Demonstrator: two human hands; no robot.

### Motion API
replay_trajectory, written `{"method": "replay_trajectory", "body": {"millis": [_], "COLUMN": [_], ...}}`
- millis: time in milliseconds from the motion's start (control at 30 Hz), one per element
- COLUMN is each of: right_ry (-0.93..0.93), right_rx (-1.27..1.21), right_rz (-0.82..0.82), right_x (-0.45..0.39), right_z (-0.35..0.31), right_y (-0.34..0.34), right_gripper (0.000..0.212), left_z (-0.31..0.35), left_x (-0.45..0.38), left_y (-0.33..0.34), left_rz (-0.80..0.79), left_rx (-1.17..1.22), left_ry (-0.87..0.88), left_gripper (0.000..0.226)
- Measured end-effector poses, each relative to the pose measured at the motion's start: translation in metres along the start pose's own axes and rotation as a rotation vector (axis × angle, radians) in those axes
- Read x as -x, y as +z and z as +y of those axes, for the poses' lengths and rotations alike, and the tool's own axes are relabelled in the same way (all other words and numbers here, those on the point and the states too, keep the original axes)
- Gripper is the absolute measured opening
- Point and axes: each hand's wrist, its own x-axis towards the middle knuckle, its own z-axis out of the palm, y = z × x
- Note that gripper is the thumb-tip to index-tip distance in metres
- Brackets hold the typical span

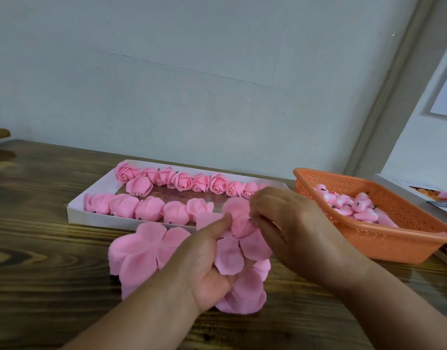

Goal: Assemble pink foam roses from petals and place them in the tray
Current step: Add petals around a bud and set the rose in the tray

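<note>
My left hand [204, 258] grips a half-made pink foam rose [239, 223] from below, thumb up against its bud and loose petals hanging over my palm. My right hand [288, 223] pinches the bud's upper right side with its fingertips. Flat pink petal sheets [139, 251] lie stacked on the table under and left of my hands. The white tray [77, 208] behind them holds a back row of finished roses [182, 181] facing up and a front row [124, 207] lying stem-side out.
An orange perforated basket [384, 238] at the right holds several small pink buds [353, 204] with dark stems. The dark wooden table [40, 261] meets a pale wall behind. Papers lie at the far right edge.
</note>
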Motion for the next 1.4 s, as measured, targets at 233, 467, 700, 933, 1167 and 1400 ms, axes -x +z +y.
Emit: {"method": "replay_trajectory", "body": {"millis": [233,467,700,933,1167,1400], "right_ry": [0.011,-0.023,-0.076,-0.032,0.154,0.308], "right_rx": [0.034,0.107,0.149,0.088,-0.011,-0.101], "right_rz": [-0.001,-0.070,-0.085,-0.099,-0.169,-0.177], "right_x": [-0.006,-0.010,-0.011,-0.010,-0.018,-0.024], "right_z": [0.001,0.002,-0.002,-0.007,-0.002,-0.002], "right_y": [-0.003,-0.004,-0.006,-0.005,-0.003,-0.011], "right_gripper": [0.014,0.019,0.029,0.022,0.017,0.007], "left_z": [0.000,0.004,0.004,0.002,0.001,-0.002], "left_x": [0.001,-0.002,0.001,0.001,0.001,0.002], "left_y": [0.002,0.002,0.006,0.007,0.004,0.005], "left_rz": [0.015,0.147,0.189,0.098,0.183,0.240], "left_rx": [0.044,-0.044,-0.203,-0.237,-0.334,-0.467], "left_ry": [0.032,0.081,0.168,0.190,0.192,0.262], "left_gripper": [0.038,0.036,0.036,0.027,0.015,0.016]}}
